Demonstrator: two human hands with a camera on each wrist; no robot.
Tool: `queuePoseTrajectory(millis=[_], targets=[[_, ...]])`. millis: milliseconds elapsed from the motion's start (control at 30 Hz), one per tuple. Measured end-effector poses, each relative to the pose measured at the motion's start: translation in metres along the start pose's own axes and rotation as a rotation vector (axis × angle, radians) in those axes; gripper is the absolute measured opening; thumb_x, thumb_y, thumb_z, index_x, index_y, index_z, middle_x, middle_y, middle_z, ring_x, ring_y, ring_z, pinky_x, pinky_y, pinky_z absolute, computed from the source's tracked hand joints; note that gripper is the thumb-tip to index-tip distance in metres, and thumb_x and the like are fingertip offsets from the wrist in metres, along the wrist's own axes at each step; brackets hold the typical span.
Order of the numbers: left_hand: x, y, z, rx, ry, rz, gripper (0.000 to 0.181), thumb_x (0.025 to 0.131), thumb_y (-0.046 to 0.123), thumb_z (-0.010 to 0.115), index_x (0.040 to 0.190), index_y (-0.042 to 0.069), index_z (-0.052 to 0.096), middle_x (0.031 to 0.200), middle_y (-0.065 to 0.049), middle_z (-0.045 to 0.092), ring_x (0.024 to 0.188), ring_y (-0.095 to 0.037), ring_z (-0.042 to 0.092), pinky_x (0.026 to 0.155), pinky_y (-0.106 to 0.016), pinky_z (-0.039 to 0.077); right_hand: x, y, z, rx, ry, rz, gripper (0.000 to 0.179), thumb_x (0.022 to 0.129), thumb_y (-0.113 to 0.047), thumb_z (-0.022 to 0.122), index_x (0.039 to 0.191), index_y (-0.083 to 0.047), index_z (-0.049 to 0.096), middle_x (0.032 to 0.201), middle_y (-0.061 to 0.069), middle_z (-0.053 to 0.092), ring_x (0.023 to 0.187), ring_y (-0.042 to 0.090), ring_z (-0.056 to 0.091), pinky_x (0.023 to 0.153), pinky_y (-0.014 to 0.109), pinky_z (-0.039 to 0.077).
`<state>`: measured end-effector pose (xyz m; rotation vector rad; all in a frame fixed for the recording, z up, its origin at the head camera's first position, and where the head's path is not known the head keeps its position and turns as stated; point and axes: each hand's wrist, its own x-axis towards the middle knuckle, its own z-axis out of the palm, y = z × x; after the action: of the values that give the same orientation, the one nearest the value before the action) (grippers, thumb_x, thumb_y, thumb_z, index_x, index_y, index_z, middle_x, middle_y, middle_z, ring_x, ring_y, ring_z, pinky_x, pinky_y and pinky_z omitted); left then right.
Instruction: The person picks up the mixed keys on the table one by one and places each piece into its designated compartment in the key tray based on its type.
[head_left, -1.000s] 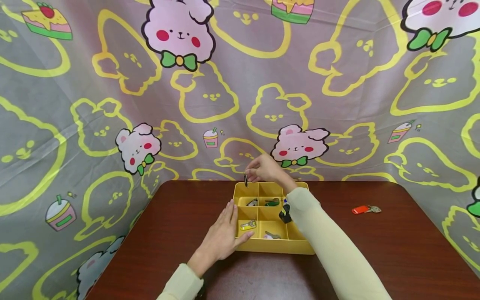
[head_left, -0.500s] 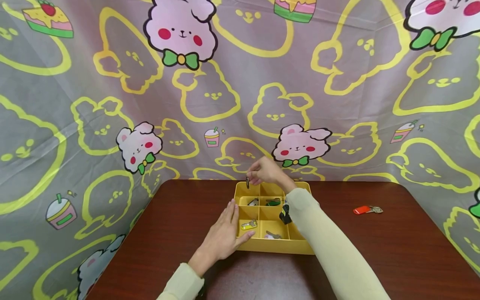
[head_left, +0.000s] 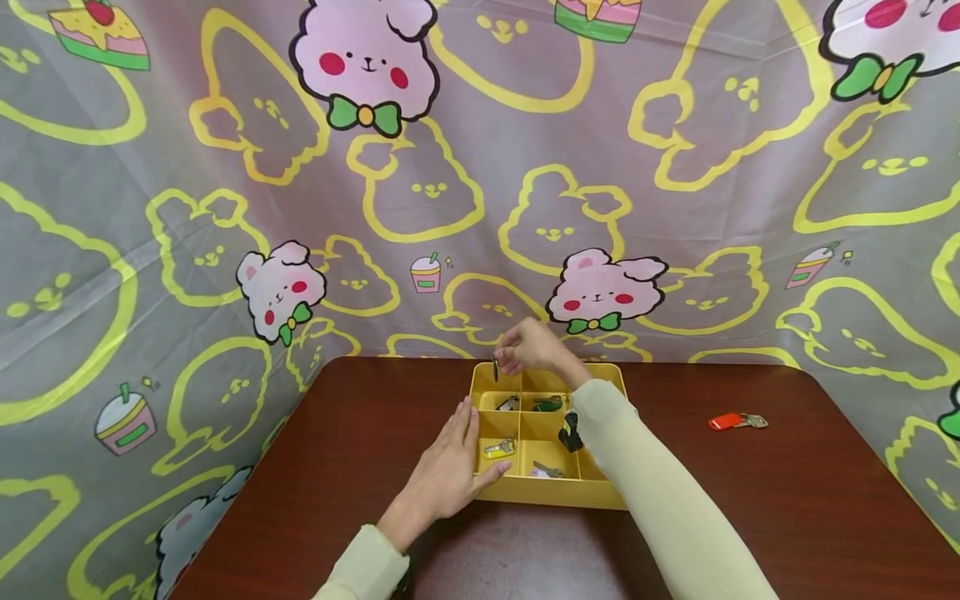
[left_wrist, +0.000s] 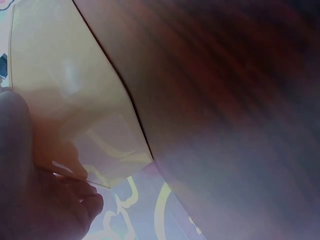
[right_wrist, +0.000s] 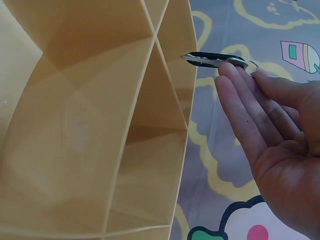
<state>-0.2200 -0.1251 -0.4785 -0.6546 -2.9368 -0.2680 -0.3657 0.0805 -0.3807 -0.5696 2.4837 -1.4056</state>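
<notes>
A yellow divided box (head_left: 547,493) stands on the table. My right hand (head_left: 531,346) pinches a key with a black tag (right_wrist: 217,60) by its ring end, between thumb and fingertips. In the head view the key hangs over the box's back left compartment; in the right wrist view it points toward the dividers. My left hand (head_left: 448,467) rests against the box's left side with long straight fingers, its thumb along the front left corner. Inside the box lie a yellow-tagged key (head_left: 498,448), a green-tagged key (head_left: 547,404), a pale-tagged key (head_left: 547,470) and another key (head_left: 508,403).
On the dark wood table (head_left: 360,433), a red-tagged key (head_left: 737,422) lies to the right of the box. A patterned cloth (head_left: 450,208) hangs behind the table. My right forearm and a black wrist camera (head_left: 570,429) cover the box's right compartments.
My right hand has sunk a little toward the back left compartment with the black-tagged key. The left hand has stayed against the box. The head view has shifted slightly.
</notes>
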Motion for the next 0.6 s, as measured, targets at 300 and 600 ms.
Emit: queuePoseTrajectory(millis=[300,600], targets=[[0.0011,0.001,-0.0023,-0.01,-0.008,-0.006,0.105,0.102,0.079,0.03,0.163,-0.006,0.026,0.177,-0.022,0.008,0.165,-0.036,0.017,0.131,-0.047,0.031,0.0021,0.0017,0.0019,-0.006,-0.012,-0.006,0.02,0.104,-0.006,0.063,0.105,0.008,0.077,0.094,0.02,0.08,0.092,0.042,0.079,0.084,0.049,0.066],[0.0019,-0.0004,-0.0003,-0.013,-0.001,-0.007,0.104,0.102,0.077,0.035,0.163,-0.007,0.027,0.176,-0.023,0.01,0.164,-0.038,0.021,0.13,-0.049,0.033,-0.0004,-0.0005,0.0026,-0.011,-0.033,-0.004,0.023,0.105,-0.007,0.063,0.11,0.012,0.075,0.104,0.028,0.078,0.091,0.039,0.079,0.084,0.05,0.066]])
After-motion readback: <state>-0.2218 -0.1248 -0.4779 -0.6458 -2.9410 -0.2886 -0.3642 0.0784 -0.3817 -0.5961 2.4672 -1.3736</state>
